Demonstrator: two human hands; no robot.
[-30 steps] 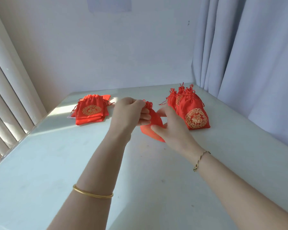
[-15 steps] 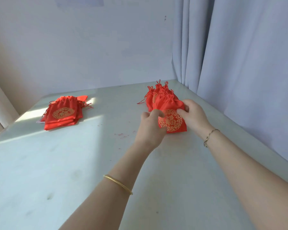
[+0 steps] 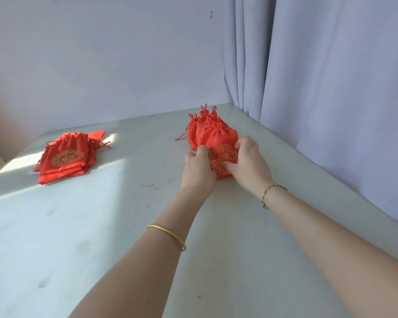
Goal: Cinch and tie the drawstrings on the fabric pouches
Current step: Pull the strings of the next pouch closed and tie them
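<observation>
The front pouch (image 3: 221, 140), red with a round gold emblem on its face, stood on the far right part of the table (image 3: 101, 226), close to the curtain (image 3: 331, 88). I held it between both hands. My left hand (image 3: 199, 167) gripped its left edge, fingers curled round the side and the thumb lying on the front cloth. My right hand (image 3: 248, 161) held the right side, the thumb pressed onto the lower part of the emblem and the fingers wrapped over the pouch's right edge. The bottom of the pouch was hidden behind my hands, so I could not tell whether it rested on the table. Its neck was gathered tight at the top.

Just behind it, touching it, stood the other cinched pouches (image 3: 199, 128), bunched together with their cord loops (image 3: 205, 109) sticking up, and one cord trailing off to the left.

Well apart, at the far left of the table, lay the flat stack (image 3: 66, 157) of red pouches, the top one showing its gold emblem, with loose cords (image 3: 101, 145) spilling out on its right side. A patch of sunlight fell across the table by that stack.

Between the two groups a few red thread scraps (image 3: 151, 185) lay on the table. A gold bangle (image 3: 168, 234) sat on my left forearm and a twisted bracelet (image 3: 268, 193) on my right wrist. The pale wall (image 3: 101, 65) rose behind the table.
</observation>
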